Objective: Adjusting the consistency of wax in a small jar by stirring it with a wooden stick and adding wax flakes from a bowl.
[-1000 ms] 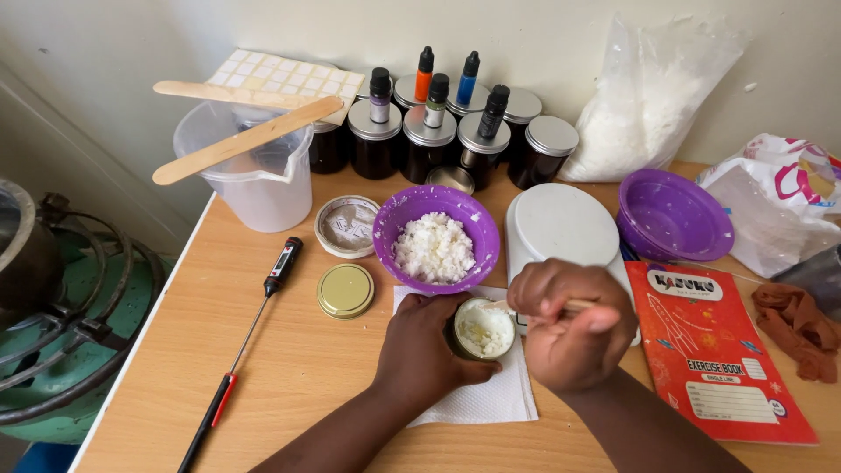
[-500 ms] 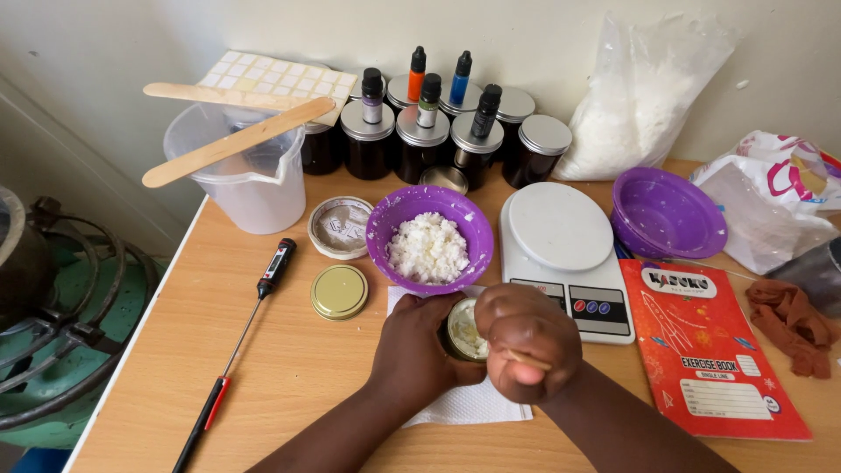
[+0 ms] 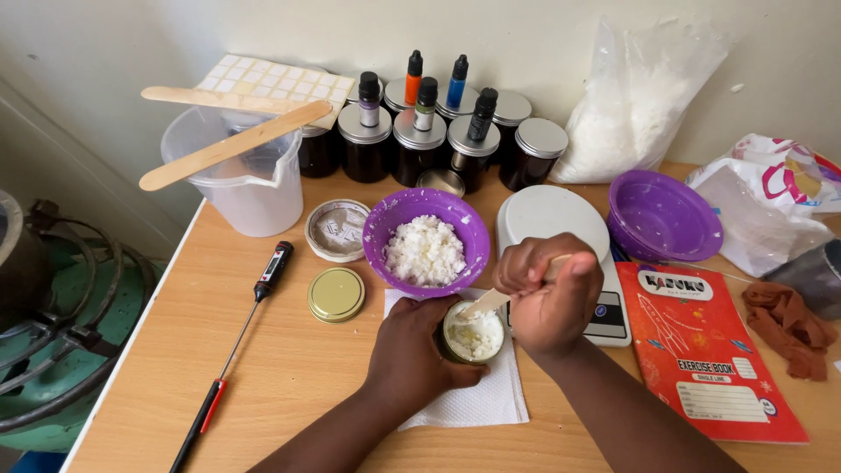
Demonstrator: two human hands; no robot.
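Counted: two purple bowls, four dropper bottles, two wooden sticks over the jug, one gold lid, one thermometer.

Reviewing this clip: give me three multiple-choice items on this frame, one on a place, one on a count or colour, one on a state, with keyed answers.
1. Where does the gold lid lie?
A. On the red exercise book
B. On the table, left of the white napkin
C. Inside the purple bowl

2. How many purple bowls are on the table?
A. One
B. Two
C. Three

3. What is in the small jar that the left hand holds?
A. White flakes
B. Nothing
C. Dark liquid

Answers: 1 B, the lid rests on bare wood left of the napkin. 2 B, one holds white flakes, one is empty. 3 A, white flakes show where the right hand works a wooden stick.
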